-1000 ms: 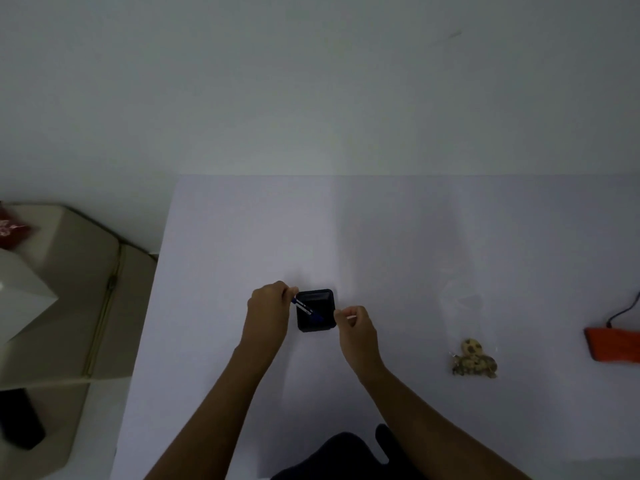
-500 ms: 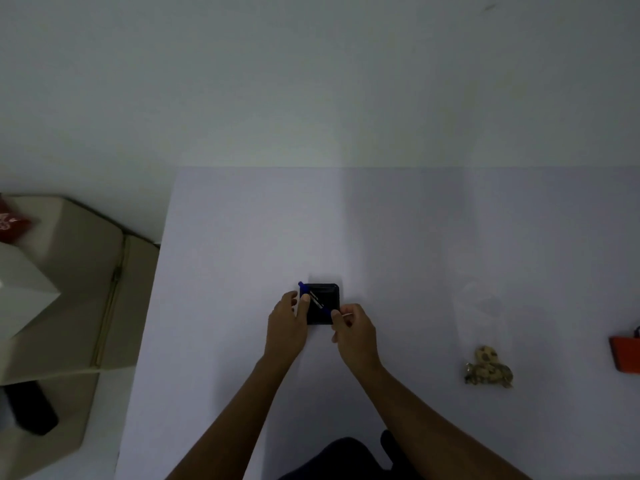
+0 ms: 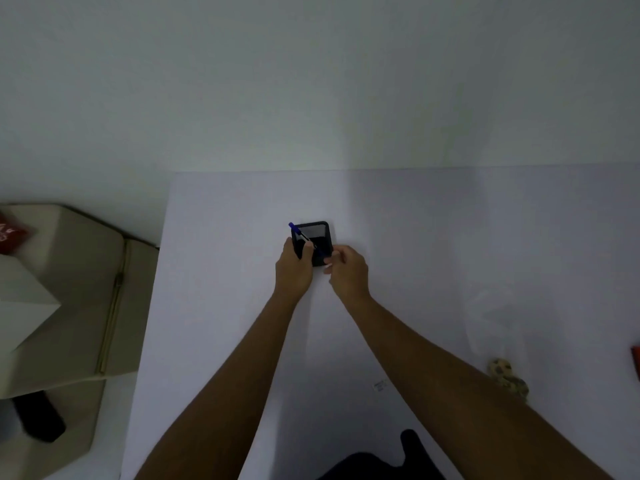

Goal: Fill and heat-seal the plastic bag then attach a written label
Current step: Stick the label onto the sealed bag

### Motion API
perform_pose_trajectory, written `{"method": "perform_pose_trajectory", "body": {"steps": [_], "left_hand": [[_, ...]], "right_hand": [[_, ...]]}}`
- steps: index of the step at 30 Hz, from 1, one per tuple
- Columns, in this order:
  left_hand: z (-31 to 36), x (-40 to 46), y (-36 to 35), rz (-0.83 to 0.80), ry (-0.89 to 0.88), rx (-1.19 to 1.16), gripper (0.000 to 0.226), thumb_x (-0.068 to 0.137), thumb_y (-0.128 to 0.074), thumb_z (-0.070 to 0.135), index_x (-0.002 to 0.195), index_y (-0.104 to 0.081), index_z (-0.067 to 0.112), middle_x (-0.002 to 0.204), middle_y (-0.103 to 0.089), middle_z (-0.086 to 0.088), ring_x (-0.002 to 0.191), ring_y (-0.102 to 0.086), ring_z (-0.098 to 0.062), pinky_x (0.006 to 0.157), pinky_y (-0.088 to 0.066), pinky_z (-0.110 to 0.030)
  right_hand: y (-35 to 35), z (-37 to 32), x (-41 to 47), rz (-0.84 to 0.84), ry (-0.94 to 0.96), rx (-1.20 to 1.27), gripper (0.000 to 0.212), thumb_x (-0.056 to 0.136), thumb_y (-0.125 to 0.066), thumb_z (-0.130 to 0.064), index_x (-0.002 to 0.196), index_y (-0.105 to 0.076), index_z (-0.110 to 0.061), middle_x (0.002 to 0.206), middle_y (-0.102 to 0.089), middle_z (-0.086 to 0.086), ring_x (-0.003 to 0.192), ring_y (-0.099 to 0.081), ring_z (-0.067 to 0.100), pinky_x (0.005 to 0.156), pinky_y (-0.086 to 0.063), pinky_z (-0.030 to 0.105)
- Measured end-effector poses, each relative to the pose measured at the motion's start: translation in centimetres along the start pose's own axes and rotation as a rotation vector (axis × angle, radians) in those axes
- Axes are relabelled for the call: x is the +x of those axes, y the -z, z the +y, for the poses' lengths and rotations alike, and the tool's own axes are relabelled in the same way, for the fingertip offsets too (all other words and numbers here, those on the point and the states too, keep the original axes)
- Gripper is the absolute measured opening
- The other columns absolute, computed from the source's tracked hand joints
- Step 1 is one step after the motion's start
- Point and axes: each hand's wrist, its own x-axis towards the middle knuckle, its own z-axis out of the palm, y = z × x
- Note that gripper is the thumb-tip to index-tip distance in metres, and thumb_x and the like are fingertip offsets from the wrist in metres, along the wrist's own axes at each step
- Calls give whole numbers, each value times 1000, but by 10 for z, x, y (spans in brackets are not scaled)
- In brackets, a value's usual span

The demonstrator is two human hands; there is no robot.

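A black square pen holder (image 3: pixel 320 233) stands on the white table (image 3: pixel 225 306) with a blue pen (image 3: pixel 298 232) leaning in it. My left hand (image 3: pixel 293 271) grips the holder's left side, thumb over its rim. My right hand (image 3: pixel 348 273) is curled at the holder's near right corner, fingertips pinched on a small white piece I cannot identify. A clear plastic bag (image 3: pixel 495 313) lies flat at the right, with brown speckled food pieces (image 3: pixel 508 377) at its near end, partly hidden by my right forearm. A small printed label (image 3: pixel 380 385) lies on the table by that forearm.
An orange-red device (image 3: pixel 636 362) shows only at the right edge. Left of the table is a beige cushioned seat (image 3: pixel 79 278) with a white box (image 3: pixel 24 306) and a black object (image 3: pixel 41 420). A plain wall rises behind the table.
Both hands and the holder have shifted away from me toward the table's middle. My left hand moved from the holder's far left corner to gripping its side. The view has tilted lower.
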Motion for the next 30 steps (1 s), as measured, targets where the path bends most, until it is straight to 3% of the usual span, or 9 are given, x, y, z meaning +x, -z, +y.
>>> {"method": "perform_pose_trajectory", "body": {"steps": [5,7,9,11,15,17,20,26,30], "left_hand": [[10,11,10,-14,26,47,31,102,-45,29,120,-53,6,114,-61,-5,105,-58,-23,67,-39,-19],[13,1,12,-11,41,72,40,102,-46,29,132,-46,3,126,-57,-9,121,-54,-30,82,-44,-24],[12,-16,13,45,47,169,56,101,-48,32,146,-33,2,146,-45,-14,136,-41,-31,105,-36,-34],[1,-36,12,119,-3,313,60,100,-49,34,149,-30,4,151,-40,-15,139,-38,-31,112,-31,-42],[-30,-88,-6,121,-116,342,43,97,-55,31,134,-50,10,131,-58,-10,120,-55,-26,105,-43,-46],[-45,-116,-22,32,-139,341,30,95,-58,29,121,-59,13,112,-65,-5,99,-63,-19,91,-52,-38],[-63,-154,-52,-119,-137,386,16,94,-60,26,105,-65,16,94,-69,3,79,-62,-9,73,-51,-22],[-92,-200,-107,-312,-134,411,9,92,-60,13,84,-64,14,75,-63,2,67,-59,-13,62,-48,-25],[-107,-206,-132,-341,-143,463,12,90,-64,25,91,-62,13,84,-59,2,73,-54,-12,64,-39,-22]], "right_hand": [[2,-6,4,-110,24,-1,34,100,-40,-6,125,-62,-14,109,-70,7,89,-68,26,74,-58,39],[9,-1,-7,-143,30,21,35,102,-41,-6,134,-57,-11,114,-66,7,87,-66,22,73,-57,37],[19,10,-22,-140,20,52,36,103,-42,-6,137,-53,-10,117,-64,7,90,-63,19,67,-54,26],[35,26,-42,-112,20,55,34,102,-44,-5,133,-56,-10,117,-66,6,91,-63,16,64,-50,19],[75,71,-84,-30,13,-15,32,96,-46,3,116,-66,-13,107,-70,3,92,-66,17,77,-57,29],[94,95,-104,31,-2,-36,35,92,-46,9,107,-68,-14,100,-70,1,87,-65,16,79,-56,28],[116,127,-130,100,6,-111,33,92,-46,11,103,-67,-12,98,-69,1,86,-63,10,84,-51,22],[137,184,-161,91,-25,-176,41,90,-40,16,111,-64,-10,109,-66,2,101,-62,17,95,-48,26],[144,206,-170,37,-36,-169,52,81,-38,22,112,-63,-11,109,-64,2,97,-59,19,88,-45,22]]}}
